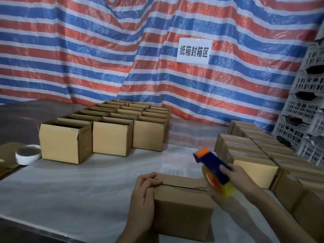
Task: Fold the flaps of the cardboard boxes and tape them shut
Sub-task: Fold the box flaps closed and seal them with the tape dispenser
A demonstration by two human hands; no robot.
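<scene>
The box (182, 204) has its seam (185, 187) running left to right, the left hand (143, 193) pressing flat-fingered on its left end while the right hand (235, 174) (at the seam's uncovered end) grips the dispenser (214, 165) just above the box's right end.

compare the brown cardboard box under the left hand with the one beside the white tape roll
The near brown cardboard box has flaps folded shut; the far brown cardboard box by the white tape roll is open-topped. The left hand rests on the near one; the far one stands untouched among others. Both are plain brown.
</scene>
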